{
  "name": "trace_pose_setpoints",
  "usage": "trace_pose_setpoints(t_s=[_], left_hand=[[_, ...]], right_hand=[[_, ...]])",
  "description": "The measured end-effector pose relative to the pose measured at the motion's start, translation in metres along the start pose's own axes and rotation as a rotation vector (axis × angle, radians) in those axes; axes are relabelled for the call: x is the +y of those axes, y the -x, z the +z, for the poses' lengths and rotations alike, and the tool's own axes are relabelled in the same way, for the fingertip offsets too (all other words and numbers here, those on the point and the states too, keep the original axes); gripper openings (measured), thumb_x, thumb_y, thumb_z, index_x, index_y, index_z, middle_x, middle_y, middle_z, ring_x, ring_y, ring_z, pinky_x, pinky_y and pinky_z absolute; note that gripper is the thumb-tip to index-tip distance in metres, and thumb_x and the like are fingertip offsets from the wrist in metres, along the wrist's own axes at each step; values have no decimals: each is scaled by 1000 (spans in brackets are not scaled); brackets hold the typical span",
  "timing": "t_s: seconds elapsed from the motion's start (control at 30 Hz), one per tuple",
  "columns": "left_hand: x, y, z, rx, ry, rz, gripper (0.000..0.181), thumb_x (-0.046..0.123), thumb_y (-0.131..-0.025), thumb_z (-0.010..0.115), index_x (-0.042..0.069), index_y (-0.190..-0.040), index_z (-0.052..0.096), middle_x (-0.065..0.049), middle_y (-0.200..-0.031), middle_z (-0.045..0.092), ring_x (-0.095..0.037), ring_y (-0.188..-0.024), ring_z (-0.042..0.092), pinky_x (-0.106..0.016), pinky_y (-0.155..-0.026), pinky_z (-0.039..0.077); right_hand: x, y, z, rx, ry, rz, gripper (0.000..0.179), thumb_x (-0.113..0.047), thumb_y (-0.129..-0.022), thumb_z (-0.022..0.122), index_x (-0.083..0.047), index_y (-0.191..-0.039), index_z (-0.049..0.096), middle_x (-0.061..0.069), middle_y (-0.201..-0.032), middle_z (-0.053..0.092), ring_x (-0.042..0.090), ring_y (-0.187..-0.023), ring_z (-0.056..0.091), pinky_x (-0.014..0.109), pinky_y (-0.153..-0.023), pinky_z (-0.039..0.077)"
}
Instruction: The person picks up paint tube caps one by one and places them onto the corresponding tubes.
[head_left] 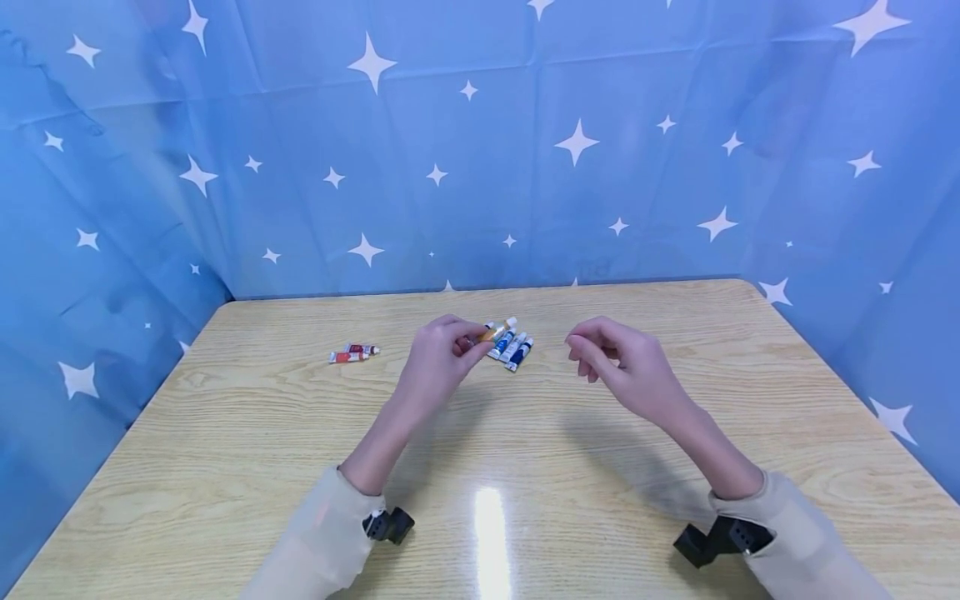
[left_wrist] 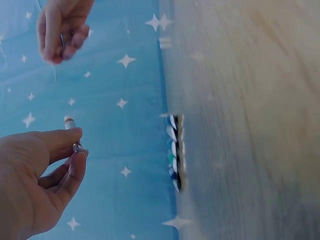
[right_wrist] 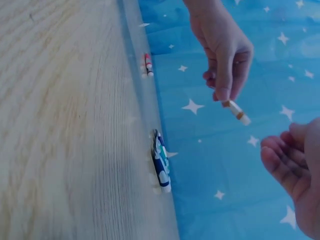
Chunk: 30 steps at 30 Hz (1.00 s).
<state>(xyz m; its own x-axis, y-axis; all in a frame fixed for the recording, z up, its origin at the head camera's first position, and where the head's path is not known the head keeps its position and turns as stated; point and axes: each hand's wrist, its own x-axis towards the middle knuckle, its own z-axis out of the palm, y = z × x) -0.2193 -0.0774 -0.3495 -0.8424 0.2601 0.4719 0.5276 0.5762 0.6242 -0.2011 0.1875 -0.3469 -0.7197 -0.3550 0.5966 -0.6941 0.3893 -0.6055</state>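
My left hand (head_left: 435, 358) pinches a small paint tube (head_left: 497, 330) between thumb and fingertips, held above the table. The tube has an orange-yellow band and a white cap (right_wrist: 245, 120), which points toward my right hand. Below and just beyond it lies a row of several paint tubes (head_left: 514, 351) in blues and white, with some green showing in the wrist views. To the right, my right hand (head_left: 633, 367) hovers over the table, fingers loosely curled with nothing in them. A gap separates it from the held tube.
Two red paint tubes (head_left: 349, 357) lie side by side at the left on the wooden table (head_left: 225, 450). A blue curtain with white stars (head_left: 420, 125) hangs behind and beside the table. Each sleeve carries a black wrist camera (head_left: 723, 540).
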Motion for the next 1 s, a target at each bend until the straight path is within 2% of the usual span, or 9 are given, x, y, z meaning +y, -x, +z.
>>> trace_pose_setpoints(t_s=[0.3,0.63,0.77,0.9,1.0], left_hand=[[-26,-15,3,-34,25,-110,14,6,-92,74,-3,-103,76,-11,-90,73,-18,-77,68,-28,-67,57],[-49,-27,9,-69,-14,-296,13,4,-90,72,-1,-102,76,-12,-93,74,-21,-83,67,-32,-73,57],[-57,-30,10,-104,-29,-358,14,4,-90,73,-2,-101,76,-12,-92,73,-22,-80,67,-33,-73,56],[-65,-31,11,-142,-11,-394,13,2,-89,72,-5,-100,74,-13,-89,72,-21,-77,67,-30,-70,56],[-71,-32,12,-163,-11,-414,15,1,-90,71,-6,-103,73,-15,-93,72,-24,-84,67,-32,-76,56]], right_hand=[[4,-2,-6,19,13,-6,13,5,-98,61,-6,-101,68,-6,-79,64,11,-60,60,22,-55,52],[5,-3,-9,24,23,2,13,5,-98,60,-6,-101,68,-5,-79,64,11,-60,60,22,-56,52],[6,-3,-10,27,19,7,12,4,-99,60,-5,-100,68,-5,-78,65,12,-59,61,23,-55,52],[7,-2,-11,26,14,7,14,4,-99,59,-6,-101,68,-5,-79,65,12,-59,61,23,-55,52],[8,-2,-12,24,8,4,15,4,-99,59,-7,-101,68,-5,-79,65,13,-60,61,22,-56,52]])
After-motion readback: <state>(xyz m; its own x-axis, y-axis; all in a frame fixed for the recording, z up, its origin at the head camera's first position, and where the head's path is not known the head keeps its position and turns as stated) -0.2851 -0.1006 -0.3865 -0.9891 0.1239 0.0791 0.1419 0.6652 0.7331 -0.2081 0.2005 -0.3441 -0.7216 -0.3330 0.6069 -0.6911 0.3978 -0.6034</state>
